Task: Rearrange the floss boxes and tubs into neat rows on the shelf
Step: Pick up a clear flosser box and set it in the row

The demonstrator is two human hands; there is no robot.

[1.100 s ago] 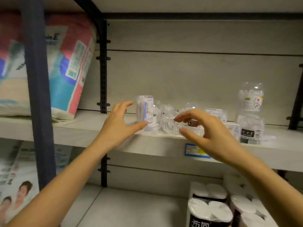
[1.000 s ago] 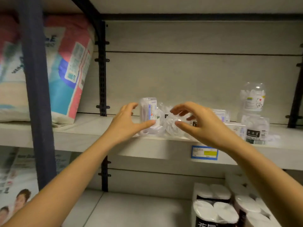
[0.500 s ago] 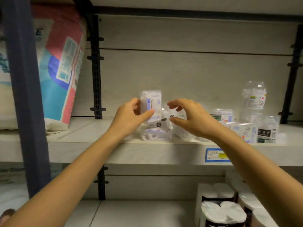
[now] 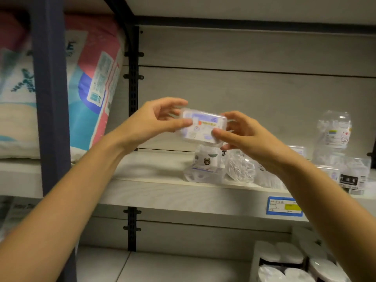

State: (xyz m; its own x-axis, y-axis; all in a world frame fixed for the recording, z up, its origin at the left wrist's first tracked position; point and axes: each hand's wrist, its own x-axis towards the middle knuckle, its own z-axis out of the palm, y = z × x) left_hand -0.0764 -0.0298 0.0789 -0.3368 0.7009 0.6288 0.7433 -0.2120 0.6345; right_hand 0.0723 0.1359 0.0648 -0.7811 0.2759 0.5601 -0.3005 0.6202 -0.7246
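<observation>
A clear floss box [image 4: 202, 127] with a white and purple label is held level in the air above the shelf [image 4: 154, 192]. My left hand [image 4: 150, 123] grips its left end and my right hand [image 4: 242, 135] grips its right end. Below it on the shelf stand a small tub with a cartoon label [image 4: 206, 159], a flat clear box [image 4: 203, 174] and a round clear tub [image 4: 240, 168] on its side. Further right, two clear tubs [image 4: 334, 131] are stacked, with more boxes [image 4: 354, 178] partly hidden behind my right forearm.
A large pink and blue soft pack [image 4: 89, 82] fills the shelf to the left, behind a dark upright post [image 4: 50, 98]. A blue price tag [image 4: 283, 206] sits on the shelf edge. Toilet rolls [image 4: 284, 261] stand on the lower shelf at right.
My left hand lifted the floss box off the shelf and turned it from upright to lying level. My right hand came up and took its right end.
</observation>
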